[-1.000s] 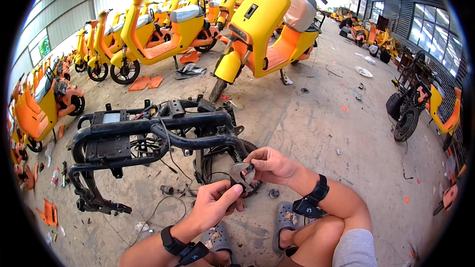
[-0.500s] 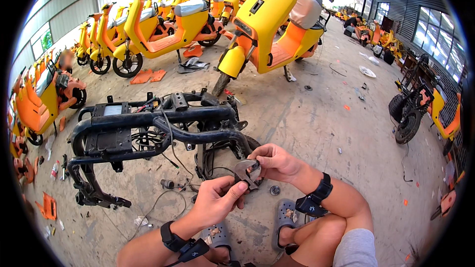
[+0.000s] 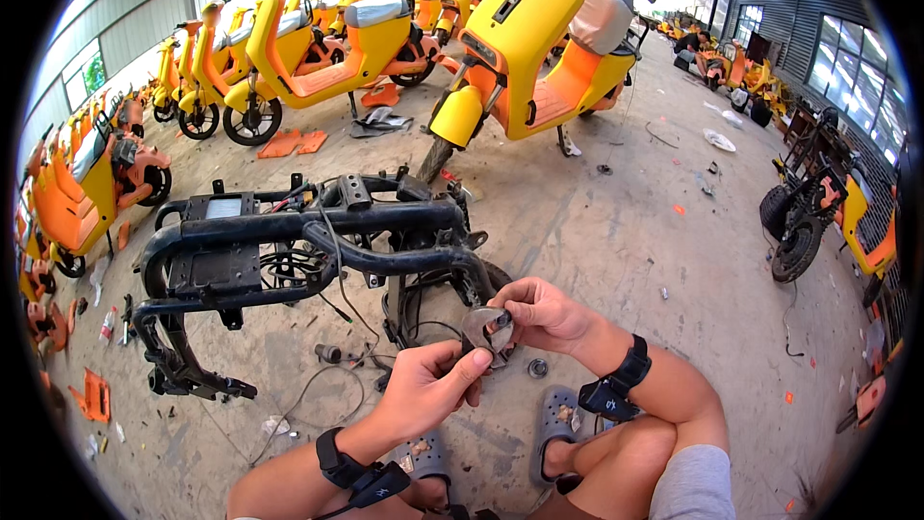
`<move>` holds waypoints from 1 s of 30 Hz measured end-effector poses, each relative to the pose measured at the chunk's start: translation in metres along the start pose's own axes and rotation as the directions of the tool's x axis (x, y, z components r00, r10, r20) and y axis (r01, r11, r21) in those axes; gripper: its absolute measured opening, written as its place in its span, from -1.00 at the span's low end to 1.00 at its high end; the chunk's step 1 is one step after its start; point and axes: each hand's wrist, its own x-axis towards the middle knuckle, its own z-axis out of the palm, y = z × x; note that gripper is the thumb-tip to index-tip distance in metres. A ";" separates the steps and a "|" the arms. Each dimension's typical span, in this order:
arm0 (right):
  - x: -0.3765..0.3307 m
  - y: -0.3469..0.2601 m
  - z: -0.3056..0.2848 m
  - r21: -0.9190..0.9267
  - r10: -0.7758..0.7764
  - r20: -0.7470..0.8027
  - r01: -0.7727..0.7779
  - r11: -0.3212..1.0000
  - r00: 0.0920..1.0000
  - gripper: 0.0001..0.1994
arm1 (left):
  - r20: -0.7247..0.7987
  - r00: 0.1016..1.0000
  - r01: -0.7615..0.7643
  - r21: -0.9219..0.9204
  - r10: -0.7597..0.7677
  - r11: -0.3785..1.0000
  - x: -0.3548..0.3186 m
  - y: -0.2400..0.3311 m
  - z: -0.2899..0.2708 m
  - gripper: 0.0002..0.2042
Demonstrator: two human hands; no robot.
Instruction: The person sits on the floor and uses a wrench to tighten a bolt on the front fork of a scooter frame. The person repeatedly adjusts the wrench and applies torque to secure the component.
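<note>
Near the middle of the floor: both hands meet over a small grey metal part, just in front of a stripped black scooter frame.
Left hand: the left hand comes up from the near edge, fingers curled, thumb tip pressed against the lower side of the metal part.
Right hand: the right hand reaches in from the right, fingers bent and pinching the upper right edge of the same part.
Metal part: rounded, dull grey, held between the two hands above the concrete floor; its exact shape cannot be told.
Wrists: a black strap with a small device sits on each wrist, left and right.
Feet: two grey perforated sandals, one below the left hand and one below the right wrist.
Floor near the hands: a small round ring lies just right of the part; loose wires trail left.
Frame: lies on its side to the left, tubes and cables exposed.
Far side: a yellow and orange scooter stands upright, with a row of similar scooters to the far left.
Right edge: a dark scooter wheel near the wall.
</note>
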 end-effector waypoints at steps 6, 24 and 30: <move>0.000 0.004 -0.004 -0.020 0.006 -0.012 -0.007 1.000 1.000 -0.77 | 0.000 0.999 -0.041 0.012 0.041 0.999 0.000 -0.003 -0.001 -0.67; -0.003 0.003 0.000 0.015 0.024 0.003 -0.024 1.000 1.000 -0.74 | 0.005 0.989 -0.147 0.146 0.148 0.978 0.000 -0.008 -0.002 -0.71; -0.003 0.002 0.001 -0.008 0.019 0.009 -0.019 1.000 1.000 -0.73 | 0.000 0.972 -0.231 0.210 0.237 0.950 0.001 -0.013 -0.001 -0.73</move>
